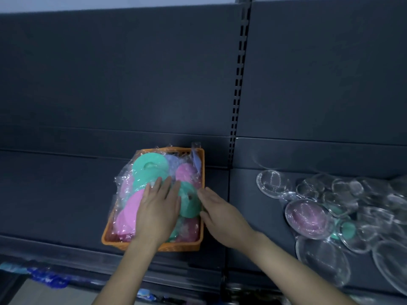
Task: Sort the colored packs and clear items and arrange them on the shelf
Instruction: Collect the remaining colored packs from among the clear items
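The packs [149, 170] fill an orange basket [152, 244] on the shelf [55, 194] at lower centre, apart from the clear items [330, 216] heaped at lower right, apparently sorted by kind. The left hand [157, 214] lies flat on the packs, fingers [166, 183] straight and holding nothing, seemingly tamping them down. The right hand [220, 214], likewise flat and empty, sits at the basket's right rim, likely to steady it.

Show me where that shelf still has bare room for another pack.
The widest bare patch of shelf lies left of the orange basket. A narrower strip runs between it and the clear lids, partly under the right hand. Basket and right end are crowded.
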The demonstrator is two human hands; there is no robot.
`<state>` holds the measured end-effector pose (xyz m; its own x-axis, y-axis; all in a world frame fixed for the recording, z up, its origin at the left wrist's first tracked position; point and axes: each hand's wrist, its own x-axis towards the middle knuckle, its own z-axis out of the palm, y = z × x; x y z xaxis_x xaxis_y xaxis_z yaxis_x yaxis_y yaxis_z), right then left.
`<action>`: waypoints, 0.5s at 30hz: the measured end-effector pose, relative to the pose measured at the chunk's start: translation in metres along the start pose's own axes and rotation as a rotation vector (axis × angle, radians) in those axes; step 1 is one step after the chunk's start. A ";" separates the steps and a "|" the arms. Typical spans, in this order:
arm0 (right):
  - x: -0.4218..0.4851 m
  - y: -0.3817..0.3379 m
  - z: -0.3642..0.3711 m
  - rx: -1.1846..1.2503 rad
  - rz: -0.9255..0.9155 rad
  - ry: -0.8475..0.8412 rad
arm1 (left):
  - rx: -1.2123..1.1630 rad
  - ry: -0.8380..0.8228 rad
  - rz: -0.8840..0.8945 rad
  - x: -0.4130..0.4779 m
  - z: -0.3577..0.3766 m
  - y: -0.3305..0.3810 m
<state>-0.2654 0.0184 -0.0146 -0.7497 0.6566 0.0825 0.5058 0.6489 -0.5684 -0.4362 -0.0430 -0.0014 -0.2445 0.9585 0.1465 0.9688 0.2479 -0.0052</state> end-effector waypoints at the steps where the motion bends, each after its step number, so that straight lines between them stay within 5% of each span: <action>1: -0.005 0.008 -0.004 -0.017 0.016 0.020 | 0.024 -0.005 0.000 0.000 0.000 0.001; 10: -0.076 0.082 -0.063 -0.106 0.255 0.217 | 0.050 0.244 0.083 0.006 -0.040 0.080; 15: -0.128 0.123 -0.092 -0.217 0.405 0.293 | -0.203 0.319 0.250 0.015 -0.036 0.129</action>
<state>-0.0683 0.0494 -0.0198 -0.3419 0.9302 0.1337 0.8292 0.3655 -0.4228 -0.3134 -0.0014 0.0361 -0.0083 0.8864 0.4628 0.9927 -0.0483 0.1103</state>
